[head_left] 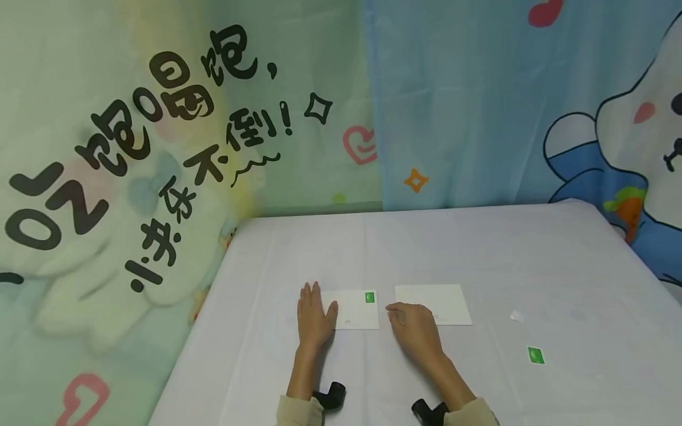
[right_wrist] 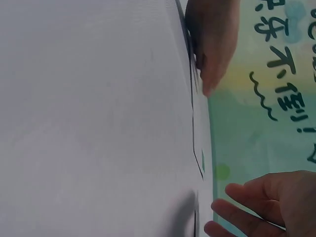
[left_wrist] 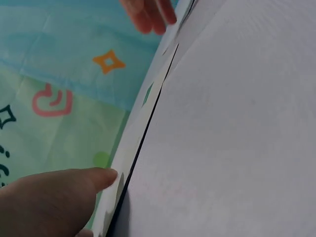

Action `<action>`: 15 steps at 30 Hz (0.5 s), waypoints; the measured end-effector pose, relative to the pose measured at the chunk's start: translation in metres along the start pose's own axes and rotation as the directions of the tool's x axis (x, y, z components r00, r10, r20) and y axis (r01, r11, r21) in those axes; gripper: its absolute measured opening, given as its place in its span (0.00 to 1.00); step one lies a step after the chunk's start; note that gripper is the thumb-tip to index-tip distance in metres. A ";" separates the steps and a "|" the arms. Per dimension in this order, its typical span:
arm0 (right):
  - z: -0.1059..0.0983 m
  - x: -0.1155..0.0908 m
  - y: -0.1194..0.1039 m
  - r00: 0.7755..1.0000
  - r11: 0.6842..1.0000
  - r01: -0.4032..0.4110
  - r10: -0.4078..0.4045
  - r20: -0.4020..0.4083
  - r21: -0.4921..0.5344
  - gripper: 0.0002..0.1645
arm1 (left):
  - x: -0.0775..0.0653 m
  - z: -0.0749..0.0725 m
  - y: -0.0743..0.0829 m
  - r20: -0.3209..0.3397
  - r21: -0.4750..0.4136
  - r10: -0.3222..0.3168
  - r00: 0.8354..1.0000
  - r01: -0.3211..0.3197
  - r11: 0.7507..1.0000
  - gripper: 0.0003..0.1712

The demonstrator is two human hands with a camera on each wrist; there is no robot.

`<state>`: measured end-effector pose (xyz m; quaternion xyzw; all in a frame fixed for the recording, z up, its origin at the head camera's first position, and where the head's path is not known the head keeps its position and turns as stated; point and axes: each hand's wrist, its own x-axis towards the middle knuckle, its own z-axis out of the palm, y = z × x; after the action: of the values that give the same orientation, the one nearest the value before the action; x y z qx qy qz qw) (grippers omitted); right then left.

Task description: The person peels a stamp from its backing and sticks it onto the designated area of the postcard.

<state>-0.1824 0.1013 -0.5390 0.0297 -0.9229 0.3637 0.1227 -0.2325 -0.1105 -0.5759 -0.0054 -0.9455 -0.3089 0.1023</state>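
A white envelope point(head_left: 353, 312) lies on the table with a green stamp point(head_left: 370, 297) at its upper right corner. My left hand point(head_left: 315, 319) rests on its left end, fingers straight and thumb spread over the paper. To the right lies a second white envelope point(head_left: 450, 303), its visible face without a stamp. Over that one's lower left part is my right hand point(head_left: 418, 334), fingers loosely bent. In the right wrist view, the right fingers point(right_wrist: 247, 217) are apart with nothing between them.
A loose green stamp point(head_left: 536, 355) lies on the white tabletop point(head_left: 586, 284) at the right. Above it is a small pale scrap point(head_left: 517, 317). Printed curtains point(head_left: 453, 106) hang behind the table and along its left side. Both wrists carry black camera mounts.
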 end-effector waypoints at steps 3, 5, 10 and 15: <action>-0.018 -0.010 0.009 0.999 0.999 -0.041 0.042 -0.008 0.015 0.07 | -0.004 0.001 0.008 -0.043 0.022 0.021 0.999 -0.020 1.000 0.39; -0.031 -0.016 0.015 0.998 0.998 -0.055 0.055 -0.014 0.016 0.07 | -0.006 0.000 0.015 -0.068 0.068 0.069 0.995 -0.065 0.996 0.38; -0.060 -0.031 0.033 0.994 0.996 -0.086 0.086 -0.064 -0.002 0.07 | -0.010 -0.001 0.042 -0.129 0.132 0.259 0.957 -0.243 0.961 0.34; -0.091 -0.049 0.057 0.974 0.997 -0.075 0.068 -0.216 -0.026 0.08 | -0.021 0.013 0.073 -0.051 0.169 0.386 0.921 -0.373 0.912 0.38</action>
<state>-0.1245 0.2029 -0.5245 -0.0450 -0.9107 0.3534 0.2089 -0.2087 -0.0426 -0.5479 -0.1682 -0.9426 -0.2082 0.1996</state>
